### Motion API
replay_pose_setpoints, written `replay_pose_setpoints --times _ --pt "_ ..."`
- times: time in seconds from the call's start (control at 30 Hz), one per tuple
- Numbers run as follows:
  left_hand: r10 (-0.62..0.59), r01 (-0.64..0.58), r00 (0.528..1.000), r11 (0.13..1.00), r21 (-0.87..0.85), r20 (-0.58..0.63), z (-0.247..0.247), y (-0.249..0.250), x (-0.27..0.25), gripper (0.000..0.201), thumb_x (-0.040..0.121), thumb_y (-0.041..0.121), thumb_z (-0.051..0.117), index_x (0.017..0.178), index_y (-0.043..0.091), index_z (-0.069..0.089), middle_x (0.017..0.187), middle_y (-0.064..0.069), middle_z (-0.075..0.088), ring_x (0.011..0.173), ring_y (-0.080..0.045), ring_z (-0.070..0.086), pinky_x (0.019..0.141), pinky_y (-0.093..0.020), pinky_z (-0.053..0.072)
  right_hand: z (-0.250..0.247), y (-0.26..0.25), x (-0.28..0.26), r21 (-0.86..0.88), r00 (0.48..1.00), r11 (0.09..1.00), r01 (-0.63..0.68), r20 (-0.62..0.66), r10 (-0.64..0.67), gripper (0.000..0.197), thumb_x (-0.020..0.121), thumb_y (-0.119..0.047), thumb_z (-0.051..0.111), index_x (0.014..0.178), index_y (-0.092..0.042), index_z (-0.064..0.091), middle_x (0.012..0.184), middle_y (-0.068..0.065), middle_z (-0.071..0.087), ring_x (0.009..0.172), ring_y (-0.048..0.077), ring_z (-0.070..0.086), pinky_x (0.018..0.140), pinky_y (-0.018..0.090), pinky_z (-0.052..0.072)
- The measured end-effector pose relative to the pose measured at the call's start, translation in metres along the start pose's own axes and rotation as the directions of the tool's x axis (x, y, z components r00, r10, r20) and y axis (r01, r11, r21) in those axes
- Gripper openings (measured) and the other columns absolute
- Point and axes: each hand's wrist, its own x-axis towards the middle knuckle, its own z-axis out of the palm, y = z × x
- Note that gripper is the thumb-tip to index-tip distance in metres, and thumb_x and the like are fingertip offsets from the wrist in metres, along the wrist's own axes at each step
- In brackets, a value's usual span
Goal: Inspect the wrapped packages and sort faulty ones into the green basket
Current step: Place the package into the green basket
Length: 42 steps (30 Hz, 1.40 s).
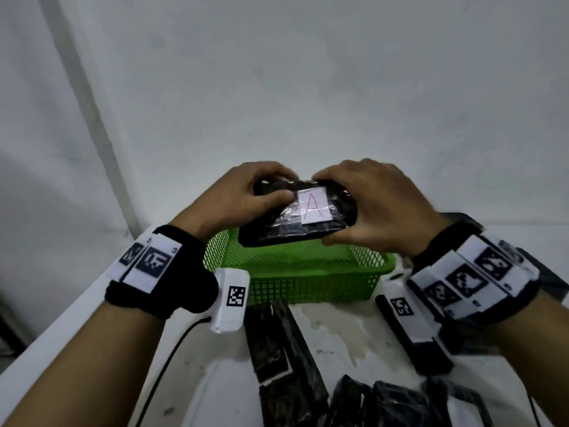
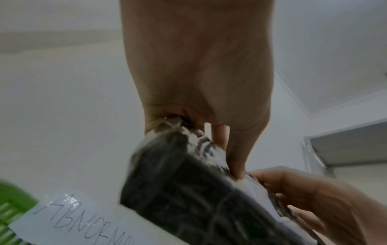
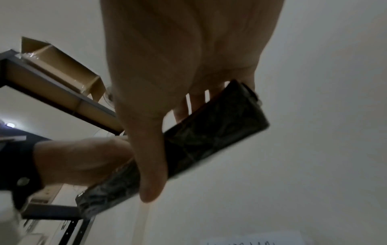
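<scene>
A black wrapped package (image 1: 277, 229) with a white label marked "A" (image 1: 314, 206) is held up in the air above the green basket (image 1: 295, 272). My left hand (image 1: 246, 192) grips its left end, thumb on top. My right hand (image 1: 369, 208) grips its right end, fingers curled over the far edge. The left wrist view shows the package (image 2: 188, 190) from below with my left thumb (image 2: 238, 157) pressed on it. In the right wrist view the package (image 3: 209, 132) is clamped between my right thumb (image 3: 150, 165) and fingers.
Several more black wrapped packages (image 1: 283, 349) lie on the white table (image 1: 338, 331) in front of the basket. A paper sign reading "ABNORMAL" (image 2: 79, 220) sits by the basket. A dark object (image 1: 554, 282) lies at the right edge. A shelf with a cardboard box (image 3: 60, 66) stands nearby.
</scene>
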Motion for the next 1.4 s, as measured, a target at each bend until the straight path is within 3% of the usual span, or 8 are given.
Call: replay_pose_setpoints --times 0.17,0.33,0.53,0.8,0.93,1.1,1.27,1.4 --pt "-0.175 0.168 0.976 0.984 -0.059 -0.129 -0.023 -0.027 0.017 0.039 0.1 0.041 0.054 0.138 0.032 0.049 0.123 0.008 0.06 0.107 -0.007 0.062 0.084 -0.024 0.048 0.009 0.009 0.056 0.047 0.992 0.997 -0.065 0.113 0.059 0.095 0.059 -0.064 0.085 0.14 -0.028 0.05 0.127 -0.004 0.065 0.111 0.02 0.061 0.079 0.029 0.041" --pt "-0.485 0.486 0.87 0.874 -0.005 -0.088 -0.038 -0.081 0.031 0.068 0.101 0.048 0.044 0.157 0.02 0.016 0.137 -0.01 0.054 0.124 -0.031 0.054 0.107 -0.046 0.044 0.056 0.013 0.125 -0.084 0.932 0.995 0.061 0.361 -0.026 0.096 0.071 -0.067 0.076 0.148 -0.034 0.029 0.138 0.004 0.055 0.115 0.029 0.058 0.091 0.04 0.049" --pt "-0.67 0.631 0.742 0.705 0.324 0.013 -0.035 -0.12 0.029 0.056 0.097 0.035 0.057 0.141 0.005 0.039 0.14 -0.017 0.053 0.122 -0.032 0.054 0.103 -0.041 0.046 0.128 -0.003 0.171 -0.2 0.843 0.951 0.234 0.529 -0.096 0.068 0.081 -0.066 0.067 0.135 -0.033 0.044 0.134 0.002 0.048 0.113 0.028 0.055 0.089 0.042 0.043" --pt "-0.63 0.514 0.766 0.722 0.463 0.131 -0.045 -0.141 0.042 0.057 0.086 -0.001 0.056 0.14 0.015 0.052 0.141 -0.005 0.056 0.129 -0.023 0.052 0.104 -0.036 0.047 0.193 0.015 0.176 -0.194 0.796 0.951 0.24 0.601 -0.078 0.073 0.077 -0.062 0.074 0.136 -0.029 0.047 0.131 0.005 0.049 0.119 0.029 0.053 0.081 0.036 0.042" --pt "-0.6 0.523 0.792 0.763 0.379 0.116 -0.046 -0.153 0.048 0.058 0.087 -0.005 0.052 0.139 0.021 0.052 0.138 -0.006 0.058 0.119 -0.023 0.058 0.083 -0.029 0.05 0.209 0.027 0.178 -0.152 0.816 0.978 0.141 0.578 -0.028 0.07 0.079 -0.058 0.074 0.136 -0.027 0.046 0.132 0.004 0.049 0.116 0.029 0.055 0.077 0.035 0.043" --pt "-0.583 0.523 0.805 0.786 0.33 0.112 -0.046 -0.162 0.054 0.06 0.083 -0.007 0.053 0.134 0.025 0.055 0.136 -0.007 0.059 0.114 -0.024 0.06 0.087 -0.035 0.056 0.215 0.035 0.178 -0.115 0.831 0.989 0.095 0.556 -0.015 0.068 0.079 -0.055 0.076 0.135 -0.028 0.048 0.133 0.003 0.049 0.119 0.028 0.053 0.076 0.033 0.04" --pt "-0.597 0.535 0.796 0.772 0.345 0.102 -0.05 -0.15 0.05 0.056 0.09 0.008 0.065 0.14 0.026 0.051 0.146 -0.007 0.052 0.125 -0.022 0.056 0.103 -0.036 0.048 0.21 0.031 0.174 -0.116 0.829 0.99 0.084 0.559 -0.004 0.079 0.08 -0.06 0.072 0.143 -0.025 0.04 0.138 0.005 0.048 0.123 0.029 0.051 0.087 0.038 0.046" --pt "-0.445 0.424 0.895 0.834 0.354 -0.026 -0.053 -0.113 0.045 0.054 0.093 0.031 0.065 0.145 0.029 0.048 0.15 0.003 0.048 0.131 -0.015 0.05 0.1 -0.023 0.035 0.178 0.031 0.172 -0.142 0.825 0.987 0.075 0.565 0.018 0.07 0.086 -0.062 0.063 0.139 -0.02 0.043 0.137 0.007 0.051 0.123 0.028 0.05 0.098 0.044 0.048"
